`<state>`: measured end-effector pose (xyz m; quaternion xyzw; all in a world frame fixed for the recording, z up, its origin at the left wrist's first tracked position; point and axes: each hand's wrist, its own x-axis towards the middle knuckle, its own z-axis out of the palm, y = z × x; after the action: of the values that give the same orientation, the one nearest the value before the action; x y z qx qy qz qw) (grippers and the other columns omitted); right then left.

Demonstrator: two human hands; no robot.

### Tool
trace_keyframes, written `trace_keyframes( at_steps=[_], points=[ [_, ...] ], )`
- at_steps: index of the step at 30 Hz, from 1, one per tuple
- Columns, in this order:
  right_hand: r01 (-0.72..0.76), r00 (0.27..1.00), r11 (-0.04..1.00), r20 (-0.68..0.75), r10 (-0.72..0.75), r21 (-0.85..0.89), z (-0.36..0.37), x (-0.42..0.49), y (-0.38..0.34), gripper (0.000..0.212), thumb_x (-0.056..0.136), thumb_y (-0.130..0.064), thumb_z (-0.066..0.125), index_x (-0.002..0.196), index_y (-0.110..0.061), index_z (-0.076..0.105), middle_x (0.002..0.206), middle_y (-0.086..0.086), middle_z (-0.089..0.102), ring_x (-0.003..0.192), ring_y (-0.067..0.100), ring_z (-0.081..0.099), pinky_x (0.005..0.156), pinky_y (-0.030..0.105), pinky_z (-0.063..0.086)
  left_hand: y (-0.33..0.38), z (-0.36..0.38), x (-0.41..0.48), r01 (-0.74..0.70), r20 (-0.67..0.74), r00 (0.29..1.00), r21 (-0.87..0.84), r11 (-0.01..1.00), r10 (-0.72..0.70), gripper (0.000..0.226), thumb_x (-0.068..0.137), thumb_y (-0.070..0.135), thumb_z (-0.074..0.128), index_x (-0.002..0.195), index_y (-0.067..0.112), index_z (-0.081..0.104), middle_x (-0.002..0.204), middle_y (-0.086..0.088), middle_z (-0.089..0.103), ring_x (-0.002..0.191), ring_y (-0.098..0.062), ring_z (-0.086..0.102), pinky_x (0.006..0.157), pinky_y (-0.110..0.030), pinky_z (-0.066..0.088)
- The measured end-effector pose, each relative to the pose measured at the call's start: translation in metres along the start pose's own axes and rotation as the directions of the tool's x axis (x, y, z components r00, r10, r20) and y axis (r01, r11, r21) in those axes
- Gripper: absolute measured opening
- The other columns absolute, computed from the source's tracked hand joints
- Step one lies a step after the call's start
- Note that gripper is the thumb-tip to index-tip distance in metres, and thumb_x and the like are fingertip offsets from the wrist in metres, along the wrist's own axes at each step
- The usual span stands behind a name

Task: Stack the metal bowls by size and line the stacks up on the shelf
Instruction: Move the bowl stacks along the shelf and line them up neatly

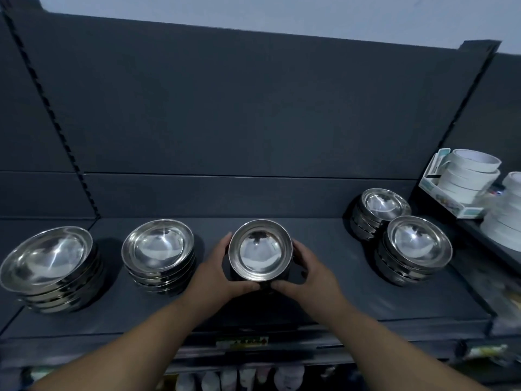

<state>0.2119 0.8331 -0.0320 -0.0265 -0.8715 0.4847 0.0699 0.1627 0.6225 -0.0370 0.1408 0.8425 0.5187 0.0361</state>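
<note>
Both hands cup the middle stack (260, 249) of metal bowls on the shelf (324, 306). The left hand (217, 268) wraps its left side and the right hand (308, 273) its right side. The fingers (227, 241) curl round the wall just under the rim, and the thumbs nearly meet at the near edge. The top bowl sits between the two sets of fingers. The hands hide how many bowls lie beneath it.

The step in hand looks like settling this stack into the row. To do it well, the grip should stay low and even on both sides so the nested bowls do not shift. The stack should go down flat rather than on one edge, and the fingers should let go only once the base rests fully on the shelf.

Left of the left fingers stands the medium stack (159, 246), near but apart, and beyond it the largest stack (48, 259). Right of the right fingers, well apart, stand the front small stack (419, 244) and the rear small stack (384, 206), one behind the other and so out of line.

The held bowls open upward, toward the camera. Being round, they have no long axis across the shelf. The stack's only axis runs upright, from shelf to rim, and it looks close to vertical.
</note>
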Motion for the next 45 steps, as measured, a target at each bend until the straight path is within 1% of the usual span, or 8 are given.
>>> trace_keyframes(
  at_steps=[4, 7, 16, 21, 25, 29, 38, 45],
  points=[
    [-0.015, 1.000, 1.000, -0.005, 0.015, 0.009, 0.001, 0.002, 0.001, 0.081, 0.066, -0.037, 0.085, 0.135, -0.044, 0.042, 0.126, -0.028, 0.055, 0.121, -0.009, 0.048, 0.103, 0.015, 0.038, 0.004, -0.006, 0.005, -0.002, 0.023, 1.000, -0.019, 1.000, 0.002, 0.112, 0.054, 0.043, 0.090, 0.146, 0.036, 0.026, 0.142, 0.016, 0.046, 0.131, -0.004, 0.042, 0.112, -0.033, 0.035],
    [-0.018, 1.000, 1.000, 0.003, 0.018, -0.025, -0.001, 0.001, 0.000, 0.080, 0.067, -0.036, 0.085, 0.135, -0.043, 0.043, 0.117, -0.035, 0.050, 0.117, -0.011, 0.046, 0.092, 0.001, 0.034, 0.003, -0.006, 0.004, 0.008, 0.040, 0.999, -0.013, 1.000, -0.007, 0.110, 0.056, 0.041, 0.089, 0.146, 0.036, 0.026, 0.142, 0.015, 0.046, 0.131, -0.005, 0.042, 0.112, -0.031, 0.035],
    [-0.031, 0.999, 0.992, 0.033, 0.035, -0.120, -0.004, 0.002, 0.011, 0.083, 0.070, -0.025, 0.082, 0.141, -0.033, 0.041, 0.130, -0.010, 0.059, 0.122, 0.007, 0.052, 0.102, 0.022, 0.041, 0.002, -0.004, 0.003, 0.022, 0.049, 0.999, -0.043, 0.999, -0.020, 0.109, 0.057, 0.037, 0.089, 0.146, 0.038, 0.026, 0.142, 0.015, 0.046, 0.128, -0.005, 0.046, 0.111, -0.032, 0.037],
    [-0.024, 0.999, 0.992, 0.037, 0.029, -0.126, -0.001, 0.001, 0.017, 0.085, 0.070, -0.022, 0.082, 0.142, -0.033, 0.039, 0.130, -0.014, 0.055, 0.120, 0.006, 0.052, 0.100, 0.018, 0.040, -0.002, -0.003, 0.001, 0.053, 0.049, 0.998, -0.057, 0.997, -0.051, 0.113, 0.056, 0.034, 0.091, 0.147, 0.036, 0.024, 0.140, 0.015, 0.046, 0.128, -0.004, 0.045, 0.111, -0.028, 0.035],
    [-0.001, 0.999, 0.992, 0.043, 0.006, -0.130, 0.000, -0.002, 0.018, 0.083, 0.071, -0.016, 0.082, 0.142, -0.031, 0.040, 0.123, -0.019, 0.053, 0.117, 0.002, 0.051, 0.095, 0.008, 0.035, -0.008, 0.003, -0.002, 0.060, 0.043, 0.997, -0.035, 0.998, -0.058, 0.098, 0.057, 0.028, 0.091, 0.136, 0.044, 0.036, 0.127, 0.019, 0.056, 0.122, -0.002, 0.051, 0.108, -0.029, 0.039],
    [-0.001, 0.999, 0.994, 0.042, 0.005, -0.108, -0.001, 0.000, 0.017, 0.084, 0.070, -0.020, 0.083, 0.141, -0.032, 0.041, 0.125, -0.018, 0.055, 0.119, 0.006, 0.053, 0.096, 0.011, 0.037, -0.006, 0.001, -0.003, 0.051, 0.036, 0.998, -0.022, 0.998, -0.050, 0.099, 0.058, 0.028, 0.091, 0.139, 0.040, 0.035, 0.127, 0.020, 0.054, 0.122, -0.002, 0.049, 0.109, -0.027, 0.038],
    [0.007, 1.000, 1.000, -0.028, -0.006, 0.006, -0.003, 0.005, 0.006, 0.084, 0.062, -0.048, 0.084, 0.137, -0.038, 0.047, 0.130, -0.017, 0.058, 0.122, -0.001, 0.051, 0.105, 0.025, 0.042, 0.001, -0.004, 0.000, 0.018, 0.029, 0.999, -0.024, 1.000, -0.018, 0.108, 0.051, 0.060, 0.083, 0.143, 0.041, 0.029, 0.142, 0.015, 0.047, 0.131, -0.008, 0.043, 0.109, -0.028, 0.035],
    [0.007, 1.000, 1.000, -0.028, -0.007, 0.003, -0.004, 0.003, 0.006, 0.078, 0.066, -0.038, 0.085, 0.135, -0.039, 0.048, 0.126, -0.017, 0.060, 0.119, 0.001, 0.053, 0.100, 0.017, 0.040, 0.003, -0.006, 0.002, 0.017, 0.048, 0.999, -0.068, 0.998, -0.014, 0.111, 0.047, 0.060, 0.082, 0.143, 0.045, 0.027, 0.141, 0.018, 0.047, 0.130, -0.007, 0.045, 0.111, -0.036, 0.038]
  ],
)
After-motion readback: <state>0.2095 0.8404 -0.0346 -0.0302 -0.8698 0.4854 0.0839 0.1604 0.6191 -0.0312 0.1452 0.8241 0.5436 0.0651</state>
